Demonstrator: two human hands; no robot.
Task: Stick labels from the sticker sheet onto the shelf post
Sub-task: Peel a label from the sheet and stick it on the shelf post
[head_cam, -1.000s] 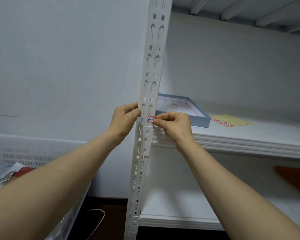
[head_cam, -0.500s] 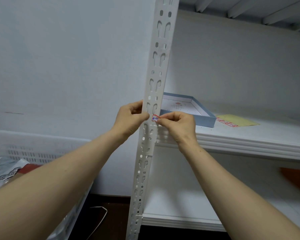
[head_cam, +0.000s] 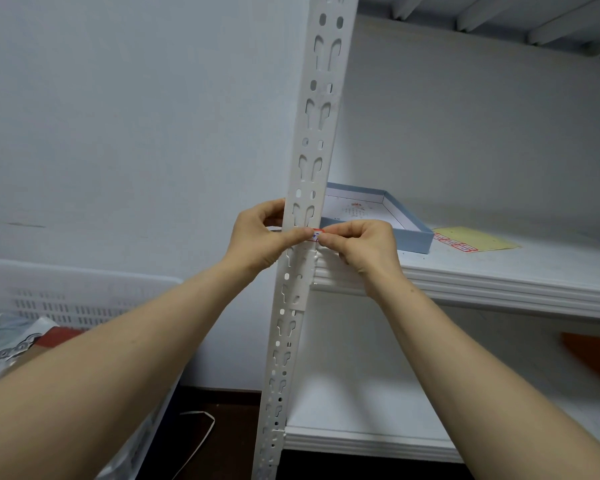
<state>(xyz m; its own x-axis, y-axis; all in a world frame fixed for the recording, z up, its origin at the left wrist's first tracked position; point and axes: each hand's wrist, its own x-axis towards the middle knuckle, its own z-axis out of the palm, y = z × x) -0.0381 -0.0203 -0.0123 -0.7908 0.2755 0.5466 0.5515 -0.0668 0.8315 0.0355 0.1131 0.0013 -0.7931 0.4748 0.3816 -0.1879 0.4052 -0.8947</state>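
A white slotted shelf post [head_cam: 314, 140] runs up the middle of the view. A small red-edged white label [head_cam: 317, 234] lies against the post at shelf height. My left hand [head_cam: 260, 237] wraps around the post from the left, its thumb pressing on the label's left part. My right hand [head_cam: 362, 245] pinches the label's right end between thumb and forefinger. The yellow sticker sheet [head_cam: 471, 240] with red-edged labels lies on the shelf to the right.
A shallow blue box lid [head_cam: 411, 233] lies on the white shelf [head_cam: 499, 282] behind the post. A white slotted basket [head_cam: 66, 292] holding bags stands at the lower left. An orange object [head_cam: 596, 355] sits on the lower shelf at the right.
My left thumb has slid across the post face onto the label. My right hand still holds the label's right end at the same height.
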